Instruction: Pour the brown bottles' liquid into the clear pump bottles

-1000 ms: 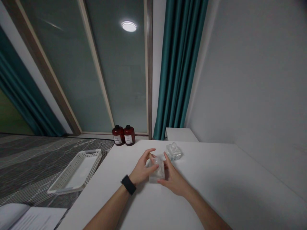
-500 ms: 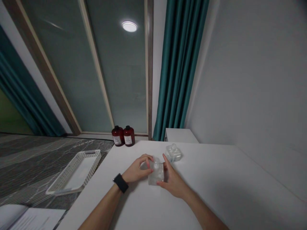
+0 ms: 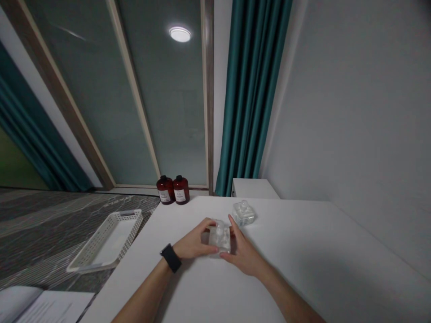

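Note:
Between my two hands sits a clear square container [image 3: 220, 240] with a rounded knob on top, over the white table. My left hand [image 3: 198, 240] grips its left side, thumb along the near edge and fingers behind. On the right side, my right hand [image 3: 243, 251] holds it with the thumb near the front corner and the index finger stretched out; some fingertips are hidden behind the container. A second clear square container [image 3: 244, 212] of similar shape, also with a round knob, stands just beyond my right hand.
Two dark red bottles [image 3: 173, 190] with black caps and white labels stand at the table's far left corner. A white perforated basket [image 3: 107, 242] lies left of the table [image 3: 303, 260], near an open book [image 3: 50, 307]. Behind the table is a white cabinet [image 3: 254, 188].
My left thumb and fingers have closed in on the container's left side, the thumb now along its near edge. The right hand has barely moved.

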Demonstrator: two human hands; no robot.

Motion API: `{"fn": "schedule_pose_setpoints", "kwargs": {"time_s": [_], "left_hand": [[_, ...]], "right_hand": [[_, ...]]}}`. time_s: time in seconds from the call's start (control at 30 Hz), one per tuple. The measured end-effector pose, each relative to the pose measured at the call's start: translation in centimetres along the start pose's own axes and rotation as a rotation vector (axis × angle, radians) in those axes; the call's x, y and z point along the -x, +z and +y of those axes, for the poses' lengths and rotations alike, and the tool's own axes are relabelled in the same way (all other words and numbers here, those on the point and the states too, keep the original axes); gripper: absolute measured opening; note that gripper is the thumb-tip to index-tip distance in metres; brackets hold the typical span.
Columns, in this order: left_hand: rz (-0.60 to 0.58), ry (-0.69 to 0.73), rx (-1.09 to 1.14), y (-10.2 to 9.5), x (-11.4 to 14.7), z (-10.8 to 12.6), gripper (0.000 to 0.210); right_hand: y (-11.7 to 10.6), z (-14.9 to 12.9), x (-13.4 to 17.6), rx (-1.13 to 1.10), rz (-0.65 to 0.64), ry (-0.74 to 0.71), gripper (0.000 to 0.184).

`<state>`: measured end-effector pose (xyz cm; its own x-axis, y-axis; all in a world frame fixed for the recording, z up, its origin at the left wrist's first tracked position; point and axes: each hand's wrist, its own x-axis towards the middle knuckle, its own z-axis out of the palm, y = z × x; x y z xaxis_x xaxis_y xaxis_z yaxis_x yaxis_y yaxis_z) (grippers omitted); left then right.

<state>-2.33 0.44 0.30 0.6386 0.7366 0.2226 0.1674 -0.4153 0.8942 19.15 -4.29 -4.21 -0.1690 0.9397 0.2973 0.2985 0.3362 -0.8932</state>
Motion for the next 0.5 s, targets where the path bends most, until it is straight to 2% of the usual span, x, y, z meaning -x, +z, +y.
{"fn": "schedule_pose_setpoints", "kwargs": {"time_s": [0.1,0.2,0.27,0.37,0.5], "left_hand": [[-0.015,-0.008,-0.087,0.8,-0.1,0.2,0.052],[0.043,-0.045,-0.061,1.5,-0.3,0.1,0.05],[0.06,-0.066,-0.04,1.7,-0.4,0.0,0.048],[0.055,-0.074,-0.047,1.7,-0.4,-0.1,0.048],[0.02,-0.07,-0.028,2.1,-0.4,0.2,0.048]], "right_hand": [[-0.3,-0.7,0.0,0.029,-0.034,-0.061,0.096],[-0.4,-1.8,-0.1,-0.001,0.09,-0.175,0.073],[-0.3,-2.4,-0.2,-0.023,0.154,-0.205,0.065],[0.2,-3.0,-0.2,-0.02,0.185,-0.169,0.064],[0.8,-3.4,-0.1,-0.094,0.142,-0.105,0.065]]}}
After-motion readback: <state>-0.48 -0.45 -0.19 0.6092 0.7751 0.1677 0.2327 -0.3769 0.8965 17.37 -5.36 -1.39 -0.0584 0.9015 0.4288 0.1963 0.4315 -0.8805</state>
